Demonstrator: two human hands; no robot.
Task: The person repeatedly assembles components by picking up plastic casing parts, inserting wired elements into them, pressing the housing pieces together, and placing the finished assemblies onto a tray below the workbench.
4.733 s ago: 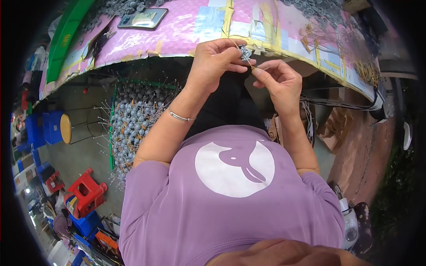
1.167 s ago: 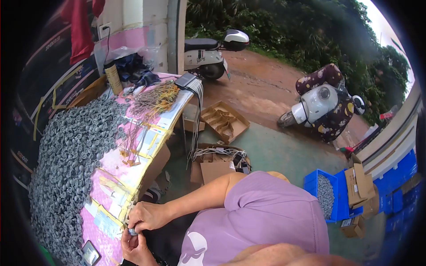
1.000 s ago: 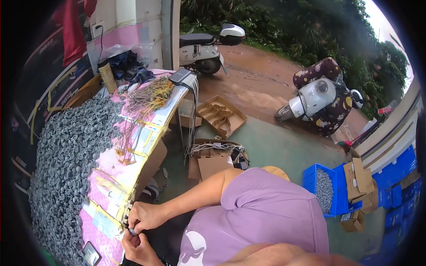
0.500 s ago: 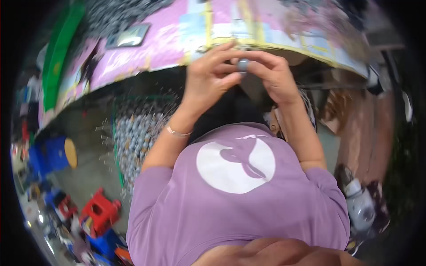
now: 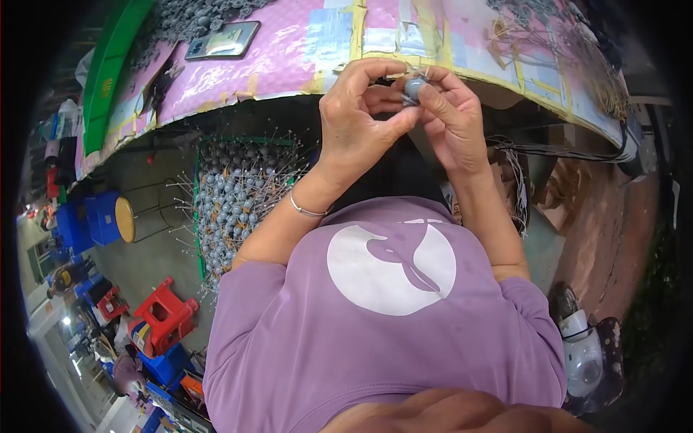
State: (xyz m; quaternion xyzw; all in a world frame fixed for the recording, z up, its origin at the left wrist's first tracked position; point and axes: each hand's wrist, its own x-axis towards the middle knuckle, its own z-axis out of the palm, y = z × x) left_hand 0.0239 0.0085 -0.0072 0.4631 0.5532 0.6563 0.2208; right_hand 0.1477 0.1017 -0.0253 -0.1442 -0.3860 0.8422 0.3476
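A small round grey-blue piece (image 5: 415,88) is held between both hands, just beyond the near edge of the pink-covered table (image 5: 281,72). My left hand (image 5: 364,108), with a bracelet on its wrist, is closed, its thumb and fingers meeting at the piece's left side. My right hand (image 5: 453,115) pinches the piece from the right, thumb against it. The fingers partly cover the piece, so its underside is hidden.
A phone (image 5: 224,40) and a heap of grey parts (image 5: 195,16) lie on the table, beside a green tray (image 5: 105,86). Thin wires (image 5: 538,47) lie at the right. Below left are a crate of grey balls on wires (image 5: 234,195) and a red stool (image 5: 166,314).
Both hands have shifted slightly right and up in view with the piece, which now shows more clearly. The surroundings have shifted a little and look sharper.
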